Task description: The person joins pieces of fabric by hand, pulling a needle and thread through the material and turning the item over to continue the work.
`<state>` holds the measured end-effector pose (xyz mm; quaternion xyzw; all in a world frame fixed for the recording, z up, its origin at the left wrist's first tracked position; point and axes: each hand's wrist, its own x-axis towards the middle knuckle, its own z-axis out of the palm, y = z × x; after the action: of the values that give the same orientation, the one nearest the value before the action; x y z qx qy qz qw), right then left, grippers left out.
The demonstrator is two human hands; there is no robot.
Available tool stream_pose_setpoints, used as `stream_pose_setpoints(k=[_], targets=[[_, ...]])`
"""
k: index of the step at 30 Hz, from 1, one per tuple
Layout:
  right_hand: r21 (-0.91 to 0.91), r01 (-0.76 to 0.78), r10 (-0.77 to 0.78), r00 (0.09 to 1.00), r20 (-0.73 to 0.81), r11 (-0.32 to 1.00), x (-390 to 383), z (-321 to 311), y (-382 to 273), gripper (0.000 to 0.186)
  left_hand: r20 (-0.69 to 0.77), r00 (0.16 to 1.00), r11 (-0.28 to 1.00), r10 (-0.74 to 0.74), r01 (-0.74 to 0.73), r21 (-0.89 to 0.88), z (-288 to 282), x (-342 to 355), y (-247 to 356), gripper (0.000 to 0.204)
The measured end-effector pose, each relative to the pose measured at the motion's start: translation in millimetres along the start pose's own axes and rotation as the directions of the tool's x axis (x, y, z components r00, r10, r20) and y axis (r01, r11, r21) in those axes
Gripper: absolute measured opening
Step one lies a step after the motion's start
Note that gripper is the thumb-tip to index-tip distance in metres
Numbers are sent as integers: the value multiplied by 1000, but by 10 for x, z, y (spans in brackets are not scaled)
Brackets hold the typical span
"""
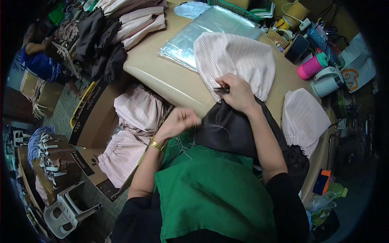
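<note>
My right hand (237, 95) is closed around a small dark metal tool, probably thread snips (221, 90), with its tip showing past the fingers. It rests over a pale pink textured cloth piece (239, 54) that joins a black fabric part (223, 129) spread on my lap. Left of the black fabric, my left hand (180, 122) has its fingers curled together, slightly blurred; what they pinch, if anything, is too small to make out. Loose threads (184, 146) lie on my green apron (210, 198), and a pale thread curls across the black fabric.
A beige table (178, 87) carries clear plastic sheets (182, 44), another pink-and-black piece (304, 117), a pink bottle (312, 67) and a kettle (326, 81). At left, a cardboard box (95, 117) holds pink pieces. A plastic stool (69, 210) and another person (44, 67) are further left.
</note>
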<state>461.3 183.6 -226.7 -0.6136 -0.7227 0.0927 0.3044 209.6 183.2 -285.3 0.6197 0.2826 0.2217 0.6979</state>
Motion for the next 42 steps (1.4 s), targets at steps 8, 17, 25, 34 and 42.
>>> stream_pose_setpoints(k=[8,17,25,34,42], targets=[[119,-358,374,829,-415,926,-835,-278,432,19,-375,870,781,319,-17,624,-119,-104,191,19],[364,-500,617,608,-499,786,74,-561,1689,70,337,861,240,380,-444,863,578,1128,451,72],[-440,-355,308,935,-177,825,-1480,-716,169,63,356,916,230,184,-392,890,444,35,258,79],[641,-241,460,865,-199,729,-1478,-739,-139,31,-226,829,856,511,-466,225,964,280,457,7],[720,-359,674,711,-201,593,-1773,-626,130,26,-570,720,900,396,-182,396,50,51,419,13]])
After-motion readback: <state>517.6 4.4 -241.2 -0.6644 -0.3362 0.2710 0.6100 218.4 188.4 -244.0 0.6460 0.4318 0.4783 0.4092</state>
